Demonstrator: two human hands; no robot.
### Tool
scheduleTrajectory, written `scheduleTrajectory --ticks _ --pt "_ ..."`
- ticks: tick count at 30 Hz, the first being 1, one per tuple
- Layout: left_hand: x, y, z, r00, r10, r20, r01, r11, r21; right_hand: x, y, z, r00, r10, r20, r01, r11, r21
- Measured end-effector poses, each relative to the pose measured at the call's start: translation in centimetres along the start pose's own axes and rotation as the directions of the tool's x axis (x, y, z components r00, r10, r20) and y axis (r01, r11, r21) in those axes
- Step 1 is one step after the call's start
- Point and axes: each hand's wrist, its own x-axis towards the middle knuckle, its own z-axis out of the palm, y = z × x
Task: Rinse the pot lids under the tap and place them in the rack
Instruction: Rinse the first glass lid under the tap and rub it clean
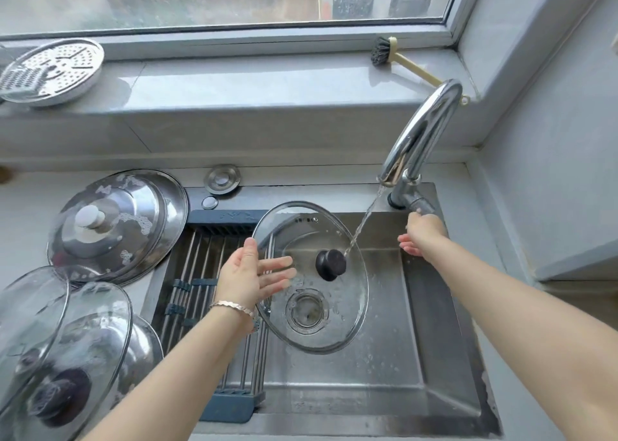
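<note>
- Left hand (250,273) at 9 o'clock of the glass lid (344,317), over the sink (418,357); fingers (277,262) straight and slightly spread, seen through the glass, laid flat against the lid's far face; thumb straight along the rim at 10 o'clock. No curl round the rim visible.
- Bracelet (232,307) on the left wrist.
- Right hand (419,236) at 3 o'clock of the lid, its upper edge touching the lever end of the tap (421,133); lower fingers loosely extended toward 8 o'clock. Grip on the lever impossible to judge.
- Glass lid held on edge and tilted, long axis of its oval outline from 11 to 5 o'clock; black knob (330,264) facing the camera, leaning toward 3 o'clock.
- Water stream (363,223) from the spout at 1 o'clock, striking the lid just beside the knob.
- Drain (306,310) visible through the lower half of the lid.
- Rack (187,273) of steel rods across the sink's 9 o'clock side, behind the left wrist.
- Steel lid (117,226) on the counter (20,213) at 10 o'clock of the rack, patches of foam on it.
- Stacked lids (67,340), glass ones uppermost, at 8 o'clock.
- Perforated steel plate (53,69) and brush (381,54) on the windowsill (234,83) at 12 o'clock.
</note>
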Motion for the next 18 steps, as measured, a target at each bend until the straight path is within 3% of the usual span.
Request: scheduleTrajectory --ticks 7,12,15,18 --pt "-0.1 -0.4 1.5 0.999 -0.035 0.020 0.035 0.999 -0.040 0.8 0.8 -0.7 0.998 -0.067 0.023 0.069 0.991 -0.111" --pt "0.0 -0.5 2.1 0.998 -0.054 0.019 0.055 0.998 -0.028 0.6 1.0 -0.6 0.997 -0.067 0.039 0.070 0.995 -0.073" --pt "0.3 -0.8 2.3 0.996 -0.081 0.027 0.083 0.994 -0.077 -0.8 2.1 -0.7 0.983 -0.003 0.184 0.029 0.990 -0.137" --pt "0.7 -1.3 2.4 0.990 -0.139 0.026 0.142 0.974 -0.175 -2.6 4.0 -0.6 0.910 0.096 0.403 -0.057 0.993 -0.106"
